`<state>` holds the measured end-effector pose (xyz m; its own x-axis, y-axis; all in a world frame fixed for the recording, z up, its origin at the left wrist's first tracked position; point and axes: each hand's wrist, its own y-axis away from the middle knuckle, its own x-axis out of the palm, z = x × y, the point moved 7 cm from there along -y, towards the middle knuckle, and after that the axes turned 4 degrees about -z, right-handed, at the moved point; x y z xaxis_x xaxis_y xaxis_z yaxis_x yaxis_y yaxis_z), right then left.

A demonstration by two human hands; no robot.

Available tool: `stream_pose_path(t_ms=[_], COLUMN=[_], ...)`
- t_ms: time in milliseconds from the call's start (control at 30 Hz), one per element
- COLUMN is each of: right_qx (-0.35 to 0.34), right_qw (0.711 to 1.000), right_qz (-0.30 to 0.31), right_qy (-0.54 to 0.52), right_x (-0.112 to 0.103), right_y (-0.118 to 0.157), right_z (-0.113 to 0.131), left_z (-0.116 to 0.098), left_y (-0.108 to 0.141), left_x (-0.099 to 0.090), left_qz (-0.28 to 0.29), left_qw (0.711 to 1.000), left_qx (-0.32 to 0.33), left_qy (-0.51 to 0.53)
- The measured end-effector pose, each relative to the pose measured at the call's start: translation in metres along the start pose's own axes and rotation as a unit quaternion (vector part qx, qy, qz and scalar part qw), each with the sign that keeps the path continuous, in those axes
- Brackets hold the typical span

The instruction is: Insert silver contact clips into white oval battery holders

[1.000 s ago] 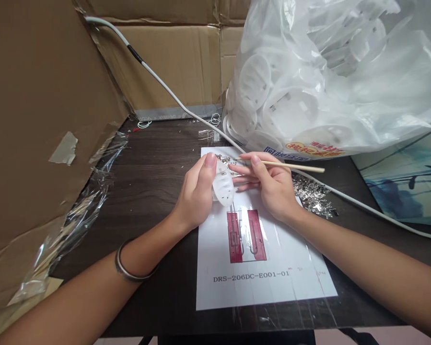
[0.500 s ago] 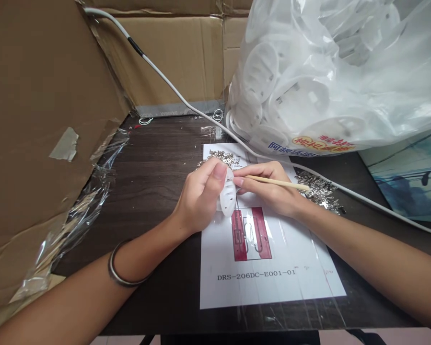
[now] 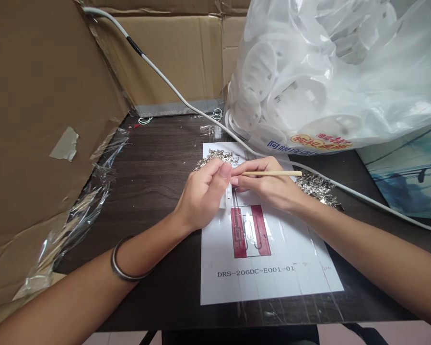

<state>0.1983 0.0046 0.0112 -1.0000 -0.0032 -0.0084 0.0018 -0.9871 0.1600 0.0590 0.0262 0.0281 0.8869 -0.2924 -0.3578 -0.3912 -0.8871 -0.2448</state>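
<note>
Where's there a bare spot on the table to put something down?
The dark wooden tabletop between the left cardboard wall and printed sheet, beyond the left forearm, has room, apart from specks. It's crowded rightward: clear plastic bag, white cable, loose metal pieces.

A white plastic piece (image 3: 228,200) stands nearly edge-on, partly hidden, a slim pale wooden stick (image 3: 273,173) level at its right.
</note>
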Motion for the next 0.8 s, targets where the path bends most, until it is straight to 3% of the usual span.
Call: stream_pose_path(t_ms=[133, 233, 333, 433, 533, 633, 800], right_qx=[-0.046, -0.13, -0.197, -0.215, -0.176, -0.167, -0.168], right_qw=[0.999, 0.989, 0.964, 0.905, 0.859, 0.85, 0.851], right_qz=[-0.022, -0.072, -0.056, 0.021, 0.047, 0.062, 0.012], right_qy=[-0.012, 0.023, 0.171, 0.368, 0.478, 0.496, 0.497], right_x=[-0.001, -0.007, 0.004, 0.031, 0.046, 0.054, 0.029], right_y=[0.004, 0.011, 0.016, 0.015, 0.008, 0.006, 0.02], right_z=[0.0, 0.006, 0.014, 0.013, 0.01, 0.009, 0.008], left_z=[0.004, 0.012, 0.014, 0.014, 0.019, 0.021, 0.017], left_y=[-0.003, -0.008, -0.012, -0.015, -0.016, -0.017, -0.015], left_x=[-0.007, -0.018, -0.033, -0.046, -0.05, -0.049, -0.045], left_qz=[-0.051, -0.135, -0.23, -0.284, -0.292, -0.266, -0.257], left_qw=[0.996, 0.965, 0.928, 0.909, 0.913, 0.933, 0.934], left_qx=[-0.035, -0.094, -0.102, -0.092, -0.09, -0.078, -0.103], left_qy=[0.069, 0.203, 0.275, 0.291, 0.271, 0.228, 0.227])
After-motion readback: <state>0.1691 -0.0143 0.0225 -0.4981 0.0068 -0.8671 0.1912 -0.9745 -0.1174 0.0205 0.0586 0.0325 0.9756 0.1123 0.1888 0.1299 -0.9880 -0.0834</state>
